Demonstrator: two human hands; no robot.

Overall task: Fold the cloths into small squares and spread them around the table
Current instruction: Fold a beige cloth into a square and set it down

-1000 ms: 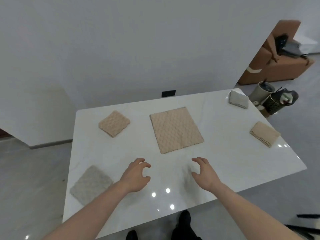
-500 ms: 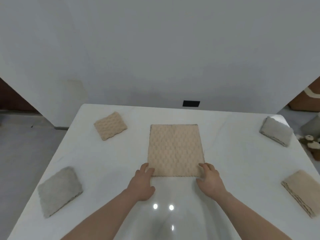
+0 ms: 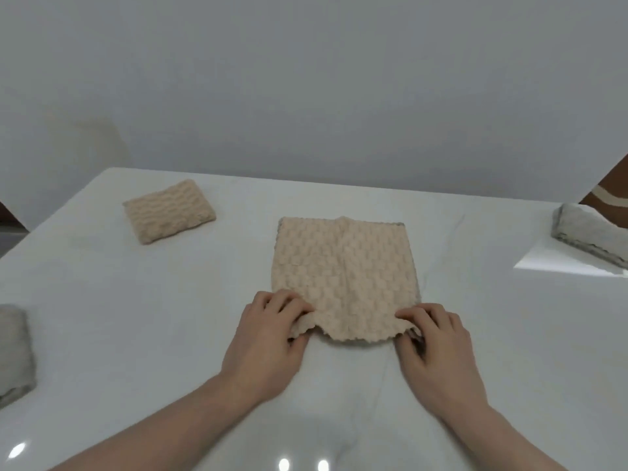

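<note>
Fingers of both hands pinch the near corners of a beige, waffle-textured square cloth (image 3: pixel 345 277) that lies flat in the middle of the white glossy worktop (image 3: pixel 136 334). The left hand (image 3: pixel 268 338) grips the near left corner, with the fabric bunched up between thumb and curled fingers; the right hand (image 3: pixel 438 345) grips the near right corner in the same way. The near edge is slightly raised off the surface, while the far edge lies on the worktop. Holding both corners at once probably serves to keep the edge straight, so that the near half can be carried over the far half in one even fold.

A beige folded cloth of the same texture (image 3: pixel 169 211) sits well apart at the far left. A grey folded cloth (image 3: pixel 13 351) lies at the left edge, and another grey folded cloth (image 3: pixel 589 234) rests at the far right, partly cut off by the frame. Their wide spacing suits the spreading part of the task, and the central cloth appears to be one not yet folded small.
</note>
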